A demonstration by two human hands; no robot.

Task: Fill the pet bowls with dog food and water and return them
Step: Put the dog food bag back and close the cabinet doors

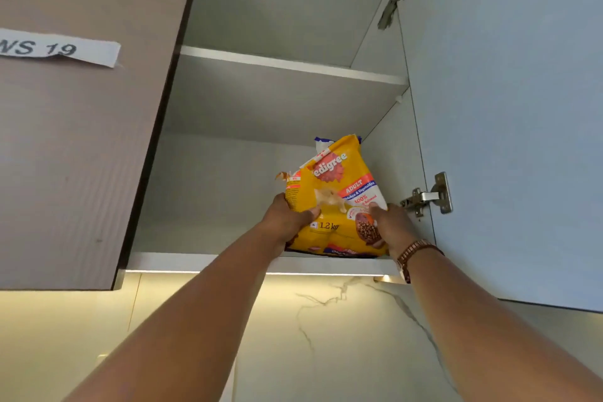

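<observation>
Your left hand (287,219) grips the left side of the yellow dog food bag (332,202), thumb laid across its front, while your right hand (393,227) curls round the bag's lower right corner, a bracelet (412,253) on that wrist. The bag stands upright on the bottom shelf (208,261) of the open wall cabinet, toward its right side, near the lower hinge (427,196) of the open door (509,127). A paper label (58,47) is stuck on the closed door (75,140) to the left.
</observation>
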